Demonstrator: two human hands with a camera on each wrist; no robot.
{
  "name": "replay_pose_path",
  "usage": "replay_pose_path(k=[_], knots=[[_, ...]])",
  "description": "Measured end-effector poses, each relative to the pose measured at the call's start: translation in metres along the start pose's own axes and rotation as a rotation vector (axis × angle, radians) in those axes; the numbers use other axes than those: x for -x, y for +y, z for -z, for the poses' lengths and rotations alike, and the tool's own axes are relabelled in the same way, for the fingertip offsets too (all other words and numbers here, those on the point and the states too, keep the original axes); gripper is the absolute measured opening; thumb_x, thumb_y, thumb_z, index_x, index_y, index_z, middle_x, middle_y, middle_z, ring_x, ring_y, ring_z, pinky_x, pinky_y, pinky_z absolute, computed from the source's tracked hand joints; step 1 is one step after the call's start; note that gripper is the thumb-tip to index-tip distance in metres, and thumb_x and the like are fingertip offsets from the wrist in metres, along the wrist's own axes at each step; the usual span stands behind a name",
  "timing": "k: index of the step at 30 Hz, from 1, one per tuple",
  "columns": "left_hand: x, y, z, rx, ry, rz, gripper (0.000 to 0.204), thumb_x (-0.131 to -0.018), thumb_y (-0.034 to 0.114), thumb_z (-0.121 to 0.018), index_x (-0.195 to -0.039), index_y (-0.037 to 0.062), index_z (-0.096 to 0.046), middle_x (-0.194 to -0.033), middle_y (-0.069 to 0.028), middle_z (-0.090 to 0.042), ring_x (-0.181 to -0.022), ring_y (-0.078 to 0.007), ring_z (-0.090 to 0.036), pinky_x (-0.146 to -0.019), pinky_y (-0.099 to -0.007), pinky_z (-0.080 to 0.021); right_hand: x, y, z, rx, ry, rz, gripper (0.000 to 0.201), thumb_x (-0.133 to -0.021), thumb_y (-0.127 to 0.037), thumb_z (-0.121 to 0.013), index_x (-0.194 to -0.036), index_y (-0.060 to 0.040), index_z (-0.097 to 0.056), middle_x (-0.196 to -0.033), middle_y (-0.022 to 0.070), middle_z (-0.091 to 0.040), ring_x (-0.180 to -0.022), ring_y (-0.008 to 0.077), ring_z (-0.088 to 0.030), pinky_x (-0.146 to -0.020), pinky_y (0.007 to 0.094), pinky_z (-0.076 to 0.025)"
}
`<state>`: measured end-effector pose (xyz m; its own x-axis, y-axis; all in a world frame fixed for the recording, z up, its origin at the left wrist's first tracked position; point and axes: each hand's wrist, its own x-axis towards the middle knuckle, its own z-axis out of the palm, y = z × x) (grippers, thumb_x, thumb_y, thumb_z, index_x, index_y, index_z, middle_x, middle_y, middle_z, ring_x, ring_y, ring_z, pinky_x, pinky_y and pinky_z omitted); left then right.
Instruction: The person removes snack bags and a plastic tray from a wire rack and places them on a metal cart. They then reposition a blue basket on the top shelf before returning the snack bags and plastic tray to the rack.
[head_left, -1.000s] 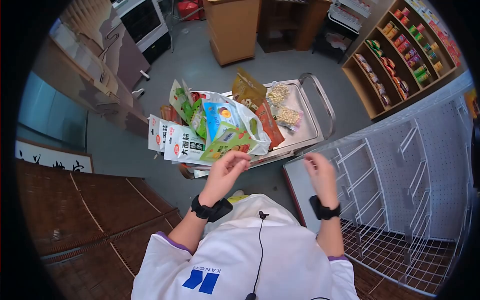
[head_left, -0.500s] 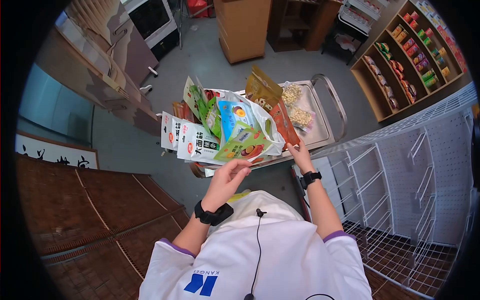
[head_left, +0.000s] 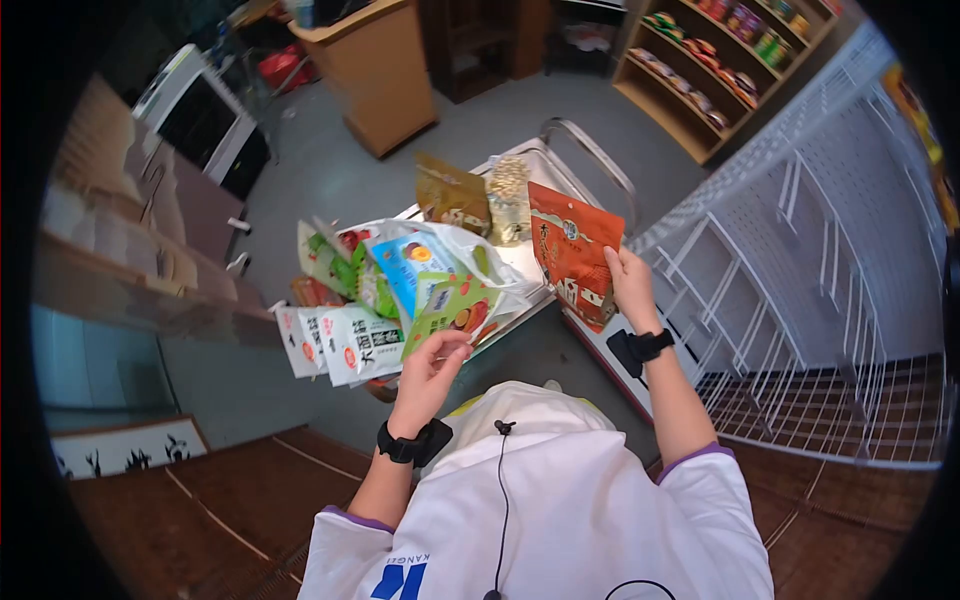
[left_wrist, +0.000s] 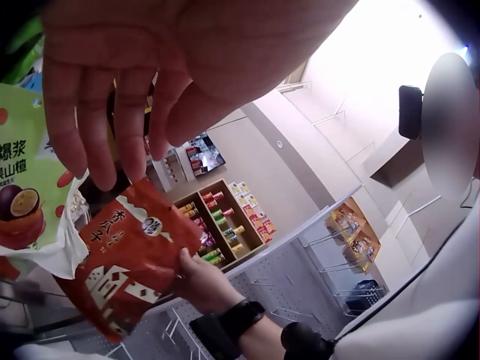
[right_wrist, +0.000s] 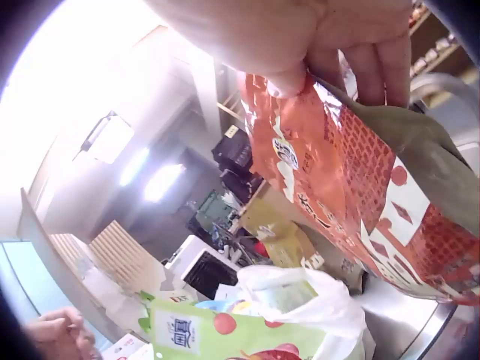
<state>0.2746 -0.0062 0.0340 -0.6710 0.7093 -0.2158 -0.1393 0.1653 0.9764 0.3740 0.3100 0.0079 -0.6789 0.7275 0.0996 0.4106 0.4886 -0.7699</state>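
Note:
My right hand [head_left: 632,285] pinches a red bag of sunflower seeds [head_left: 570,240] by its side edge, thumb on the printed front. The bag hangs raised over the cart's near right side. In the right wrist view the thumb presses the red bag [right_wrist: 330,165] near its top. My left hand [head_left: 428,378] holds nothing; its fingers hang loosely by a green fruit snack packet [head_left: 445,308]. That packet leans in a white plastic bag [head_left: 490,255] with a blue packet [head_left: 412,262]. White snack packets [head_left: 362,342] lie to the left.
A metal cart [head_left: 590,185] carries the packets, a golden-brown bag [head_left: 450,195] and clear bags of nuts [head_left: 510,190]. White wire racks [head_left: 780,270] stand close on the right. Woven brown panels [head_left: 210,500] lie at the left. A stocked wooden shelf [head_left: 690,70] is at the back right.
My right hand reached to the red bag, took hold of it and lifted it up and to the right from beside the white plastic bag. The left hand stayed near the green packet.

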Motion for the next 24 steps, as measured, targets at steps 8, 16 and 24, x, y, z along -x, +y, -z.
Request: replay_pose_path(k=[8,16,24], knots=[[-0.067,-0.001,-0.054,0.097,-0.437,-0.055,0.097,-0.073,0.011,-0.076,-0.146,0.0189,-0.012,-0.142,-0.0105,-0.026,-0.131,-0.0268,-0.032,-0.102,-0.0416,-0.035,0.062,-0.072,0.138,-0.414,0.106,-0.005,0.035,-0.098,-0.028,-0.046,-0.109,0.0028,-0.059,-0.097,0.0099,-0.067,-0.09,0.0129,-0.061,-0.079,0.0283,-0.046],[-0.092,0.019,-0.119,0.619,-0.807,0.061,0.084,-0.073,0.008,-0.07,-0.142,0.0048,-0.022,-0.139,-0.0077,-0.038,-0.129,-0.0215,-0.036,-0.107,-0.0373,-0.03,0.114,-0.089,0.174,-0.821,0.227,-0.096,0.034,-0.097,-0.026,-0.048,-0.117,0.0009,-0.057,-0.113,0.0036,-0.061,-0.102,0.0085,-0.055,-0.091,0.0265,-0.042],[-0.061,0.033,-0.118,0.681,-0.708,0.146,0.075,-0.073,-0.002,-0.066,-0.137,0.0074,-0.029,-0.13,-0.008,-0.046,-0.116,-0.023,-0.049,-0.097,-0.039,-0.042,0.14,-0.113,0.189,-0.496,0.132,0.057,0.05,-0.092,-0.029,-0.058,-0.129,0.001,-0.043,-0.12,0.0082,-0.056,-0.109,0.013,-0.052,-0.092,0.0295,-0.042]])
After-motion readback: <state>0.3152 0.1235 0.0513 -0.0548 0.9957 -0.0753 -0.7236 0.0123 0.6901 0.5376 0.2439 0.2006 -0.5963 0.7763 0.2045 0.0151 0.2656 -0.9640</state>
